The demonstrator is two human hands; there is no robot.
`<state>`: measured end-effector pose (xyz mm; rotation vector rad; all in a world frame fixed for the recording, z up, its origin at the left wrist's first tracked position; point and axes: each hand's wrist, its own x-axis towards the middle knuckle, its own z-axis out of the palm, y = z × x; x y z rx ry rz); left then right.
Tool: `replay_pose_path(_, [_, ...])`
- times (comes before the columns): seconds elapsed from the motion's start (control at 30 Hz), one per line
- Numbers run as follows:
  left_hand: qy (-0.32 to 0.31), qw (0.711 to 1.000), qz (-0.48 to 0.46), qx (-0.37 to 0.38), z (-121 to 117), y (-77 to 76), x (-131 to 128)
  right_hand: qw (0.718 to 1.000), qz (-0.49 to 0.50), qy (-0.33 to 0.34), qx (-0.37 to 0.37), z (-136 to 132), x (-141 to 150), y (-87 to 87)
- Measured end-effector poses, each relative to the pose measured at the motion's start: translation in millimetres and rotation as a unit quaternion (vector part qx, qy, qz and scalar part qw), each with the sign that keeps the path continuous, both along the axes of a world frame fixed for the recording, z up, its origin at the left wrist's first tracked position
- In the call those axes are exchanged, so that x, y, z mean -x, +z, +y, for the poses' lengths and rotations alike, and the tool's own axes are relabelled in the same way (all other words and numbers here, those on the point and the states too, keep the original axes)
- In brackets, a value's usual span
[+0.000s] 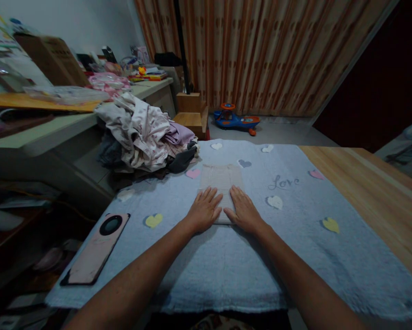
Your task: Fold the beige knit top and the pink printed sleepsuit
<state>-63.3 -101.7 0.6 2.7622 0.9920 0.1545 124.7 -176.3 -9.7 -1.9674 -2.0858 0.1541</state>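
The left hand (203, 210) and right hand (245, 215) lie open and flat, unclenched, on a folded pale garment (221, 178) at center of a blue mat (178, 261) bearing the word "Love" (283, 182). A phone (96, 250) sits along the mat's left edge, clothes (140, 135) heap at its upper left, and a wooden worktop (374, 192) extends from its right edge.

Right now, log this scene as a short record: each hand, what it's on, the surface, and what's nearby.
left hand: flat, fingers on the left edge of a folded pale garment
right hand: flat, fingers on the garment's right edge
surface: blue towel with felt hearts, over a wooden table
nearby: phone in a pink case on the towel, left of the hands
beyond: heap of clothes; blue toy ride-on car on the floor
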Motion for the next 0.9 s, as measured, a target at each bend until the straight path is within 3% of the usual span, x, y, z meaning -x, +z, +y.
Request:
replay_pose_path(0.17, [0.002, 1.0, -0.011, -0.005, -0.2, -2.3, 0.4, 1.0, -0.001, -0.011, 0.004, 1.7, 0.4, -4.9])
replay_pose_path(0.53, [0.0, 1.0, -0.02, 0.008, 1.0, -5.0, 0.8, 0.999, -0.012, -0.023, 0.043, 0.3, 1.9, 1.6])
replay_pose_path(0.73, [-0.013, 0.999, -0.011, 0.029, 1.8, 2.3, 5.1, 0.999, -0.015, -0.022, 0.043, -3.1, 3.4, 9.6])
replay_pose_path(0.9, [-0.049, 0.998, -0.001, 0.041, -2.0, 10.0, 21.7, 0.998, -0.012, 0.058, 0.029, -19.8, 3.1, 19.1])
